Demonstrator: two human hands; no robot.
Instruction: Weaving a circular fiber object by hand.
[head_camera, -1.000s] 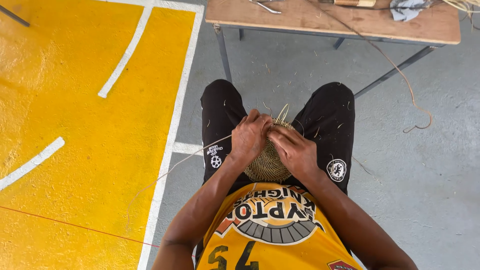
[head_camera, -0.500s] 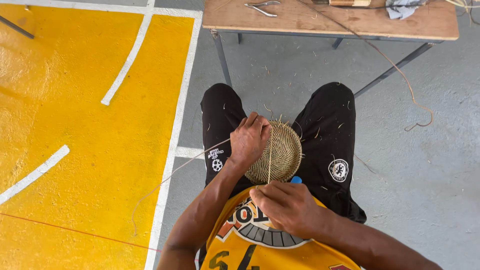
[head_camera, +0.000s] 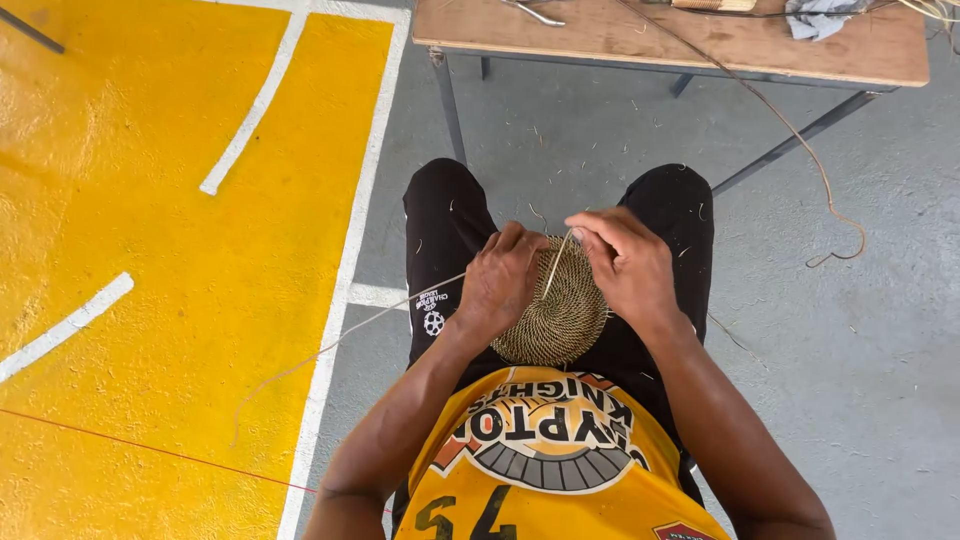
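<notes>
Head view: a round, tightly coiled woven straw disc (head_camera: 556, 315) rests on the person's lap. The left hand (head_camera: 500, 280) grips its left rim; the right hand (head_camera: 628, 262) pinches a pale straw strand (head_camera: 556, 265) at the top edge. Grey floor (head_camera: 860, 360) lies open to the right; a wooden table (head_camera: 700, 40) stands ahead.

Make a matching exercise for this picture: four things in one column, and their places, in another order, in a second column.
Things:
1. woven disc
2. wooden table
3. grey cloth
4. yellow floor paint

Places:
A. on the table top
B. on the person's lap, between both hands
C. to the person's left
D. in front of the knees

Pairs: 1-B, 2-D, 3-A, 4-C
</notes>
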